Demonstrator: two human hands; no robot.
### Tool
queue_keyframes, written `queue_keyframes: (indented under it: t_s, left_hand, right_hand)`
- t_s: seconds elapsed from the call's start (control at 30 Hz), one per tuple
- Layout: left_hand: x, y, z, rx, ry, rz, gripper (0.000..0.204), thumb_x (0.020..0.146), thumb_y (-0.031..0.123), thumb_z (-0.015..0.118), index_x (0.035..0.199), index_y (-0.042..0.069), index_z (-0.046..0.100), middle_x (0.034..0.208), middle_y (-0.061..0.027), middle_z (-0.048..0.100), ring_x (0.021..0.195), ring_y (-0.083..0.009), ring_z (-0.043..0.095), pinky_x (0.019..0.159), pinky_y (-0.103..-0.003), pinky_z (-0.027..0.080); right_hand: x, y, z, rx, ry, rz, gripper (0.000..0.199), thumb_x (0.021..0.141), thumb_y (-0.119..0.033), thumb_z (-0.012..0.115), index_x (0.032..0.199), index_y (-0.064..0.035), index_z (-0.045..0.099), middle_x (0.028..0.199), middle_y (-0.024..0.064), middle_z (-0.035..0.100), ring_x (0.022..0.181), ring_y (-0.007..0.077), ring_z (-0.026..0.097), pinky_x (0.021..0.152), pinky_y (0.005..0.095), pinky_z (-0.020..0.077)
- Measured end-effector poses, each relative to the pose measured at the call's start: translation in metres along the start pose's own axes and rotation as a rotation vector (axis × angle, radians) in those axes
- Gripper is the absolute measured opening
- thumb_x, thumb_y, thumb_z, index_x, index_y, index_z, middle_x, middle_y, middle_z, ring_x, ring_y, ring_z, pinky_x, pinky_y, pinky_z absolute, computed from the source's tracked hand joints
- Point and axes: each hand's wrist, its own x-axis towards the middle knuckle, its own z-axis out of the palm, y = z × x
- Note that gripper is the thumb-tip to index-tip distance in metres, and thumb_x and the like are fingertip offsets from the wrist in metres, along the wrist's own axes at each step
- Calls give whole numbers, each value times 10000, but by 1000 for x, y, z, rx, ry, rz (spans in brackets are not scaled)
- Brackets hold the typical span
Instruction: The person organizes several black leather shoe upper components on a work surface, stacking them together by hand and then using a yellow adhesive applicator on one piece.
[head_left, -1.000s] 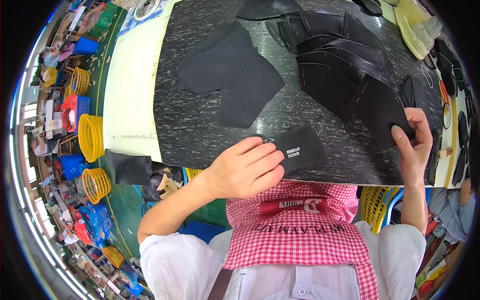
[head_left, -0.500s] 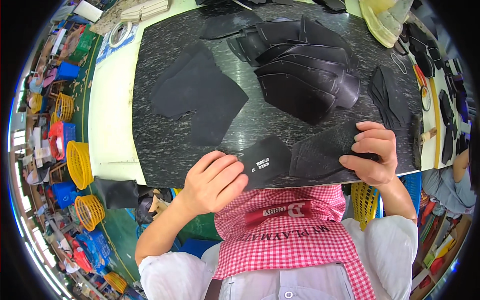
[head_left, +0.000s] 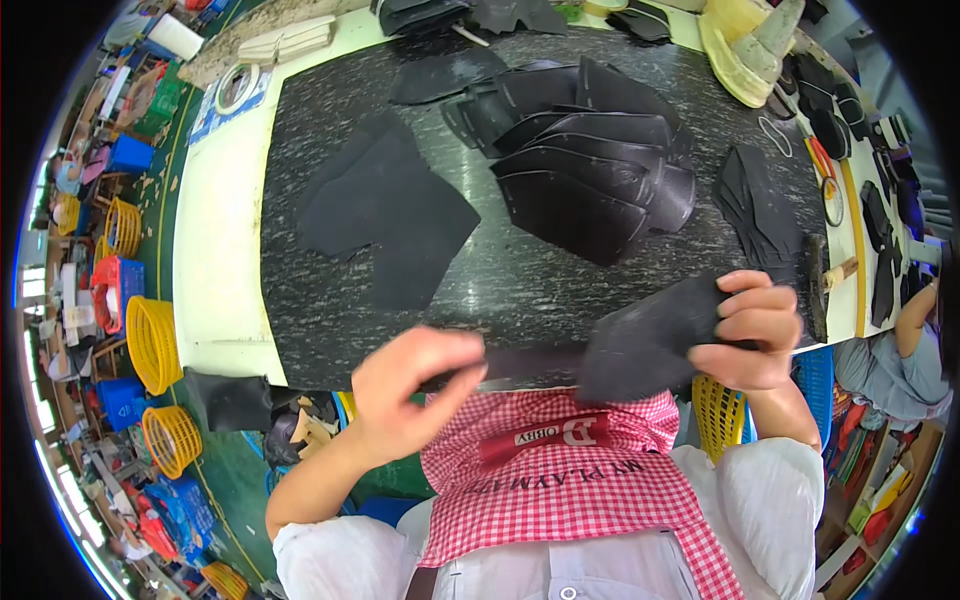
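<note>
Near the table's front edge, my right hand is closed on one end of a black leather-like piece, which hangs tilted to the left. My left hand, smeared by motion, pinches a second black piece that shows as a thin dark band. Its far end meets or passes behind the right piece; I cannot tell which. Beyond my hands lies a fanned stack of black shoe-upper pieces with pale stitch marks. Flat matte black pieces rest to its left.
A dark speckled mat covers the pale table. At the right are slim black pieces, orange-handled scissors and a yellowish shoe last. A tape roll sits far left. Yellow baskets stand on the floor.
The left piece, flat with white print showing before, has turned nearly edge-on. My left hand has shifted slightly left. The right piece is tilted more, its lower end now over the apron.
</note>
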Motion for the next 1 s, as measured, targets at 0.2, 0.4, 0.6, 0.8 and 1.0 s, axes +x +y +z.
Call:
queue_keyframes:
  t_s: [0.2,0.4,0.6,0.8,1.0]
  left_hand:
    - [18,-14,-9,-9,79,-80,530,734,73,743,1233,47,569,1276,-179,527,1141,-282,529,958,-400,432]
    - [21,-3,-3,-697,62,-545,405,840,-20,666,1227,10,550,1100,-113,638,600,-51,621,501,-159,475]
    - [1,-3,-7,-274,-67,-594,294,810,4,700,1098,54,667,881,-36,691,507,-11,552,441,-174,396]
    - [0,-6,-3,-273,-86,-629,328,819,10,695,1138,78,657,836,-50,672,494,-22,539,438,-191,398]
    - [5,-6,-2,-177,-153,-541,313,830,20,697,1138,43,646,904,-69,678,543,-53,624,438,-173,452]
  right_hand:
    - [17,-18,0,468,66,650,180,825,-39,669,1000,5,672,924,106,649,693,163,593,577,257,481]
    - [63,-15,46,801,-360,1075,266,867,-38,651,1133,-41,652,974,53,668,643,45,573,520,188,458]
    - [38,-13,70,444,-390,827,332,822,-29,699,1117,-48,548,705,18,516,564,74,549,515,227,456]
    - [35,-12,75,453,-318,900,295,816,-36,711,1039,-34,519,713,32,542,552,76,566,491,221,449]
    - [35,-9,74,428,-358,888,263,820,-34,703,999,-27,510,715,52,556,574,105,611,481,228,448]
